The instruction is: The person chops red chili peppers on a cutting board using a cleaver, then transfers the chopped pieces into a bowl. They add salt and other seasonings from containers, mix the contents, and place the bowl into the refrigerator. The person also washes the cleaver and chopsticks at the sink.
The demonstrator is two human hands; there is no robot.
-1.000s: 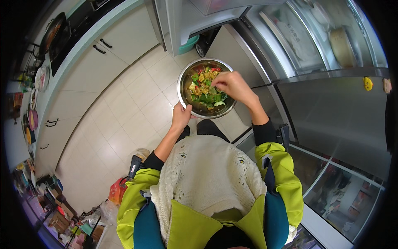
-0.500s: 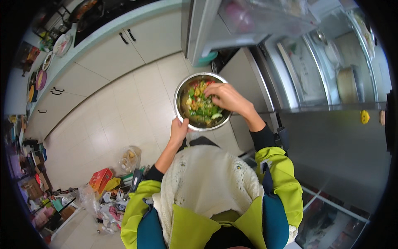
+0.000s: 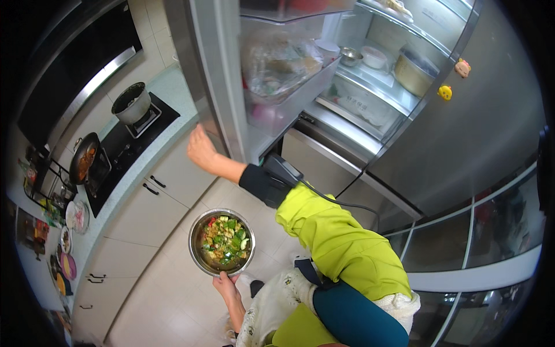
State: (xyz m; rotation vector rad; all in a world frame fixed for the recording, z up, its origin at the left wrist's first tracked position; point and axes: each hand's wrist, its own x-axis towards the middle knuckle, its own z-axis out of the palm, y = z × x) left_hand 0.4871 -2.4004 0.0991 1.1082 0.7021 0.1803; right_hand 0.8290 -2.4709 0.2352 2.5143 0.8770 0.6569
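A round stainless steel bowl (image 3: 193,250) holds a chopped vegetable mix (image 3: 226,238), with green cucumber-like chunks, yellow bits and some red pieces. At its near rim, my left hand (image 3: 228,287) is closed on the bowl, thumb up by the edge. My right arm is stretched forward and left, across the lower end of the open fridge door (image 3: 217,81). Beside that door's outer side, my right hand (image 3: 202,153) has its fingers bunched together, with no object visible in them. Whether it touches the door is hard to tell.
The open fridge (image 3: 370,75) shows a pot (image 3: 413,68), small bowls and a clear drawer. To the left, a counter (image 3: 173,95) carries a stove (image 3: 124,153) with a saucepan (image 3: 132,104) and a frying pan (image 3: 85,159). Plates stand farther along it. A black cable hangs from my right sleeve.
My right hand has left the vegetables in the bowl and reached out to the fridge door. The bowl, in my left hand, sits lower and farther left in view. The view has turned.
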